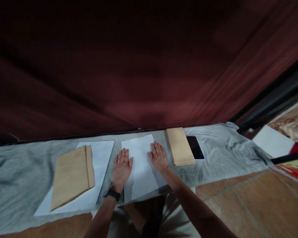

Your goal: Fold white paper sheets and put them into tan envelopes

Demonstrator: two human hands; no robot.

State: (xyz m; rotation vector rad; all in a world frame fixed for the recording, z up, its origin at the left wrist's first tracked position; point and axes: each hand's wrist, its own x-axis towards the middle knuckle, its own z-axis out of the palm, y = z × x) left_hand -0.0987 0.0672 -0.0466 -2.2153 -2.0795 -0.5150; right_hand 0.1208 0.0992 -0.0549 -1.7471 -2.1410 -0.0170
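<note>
My left hand [121, 168] lies flat, fingers stretched out, on the left edge of a white sheet of paper [140, 165]. My right hand [158, 157] rests flat on the same sheet's right side, fingers spread. Neither hand holds anything. The sheet lies on a grey cloth [20, 172] covering a low table. A black band is on my left wrist.
Left of the sheet, a brown envelope [72, 175] lies on a stack of white paper [101, 155]. To the right lie a pile of narrow brown envelopes [180, 145] and a dark phone [195, 147]. A dark red curtain [149, 66] hangs behind. Tiled floor [238, 205] at right.
</note>
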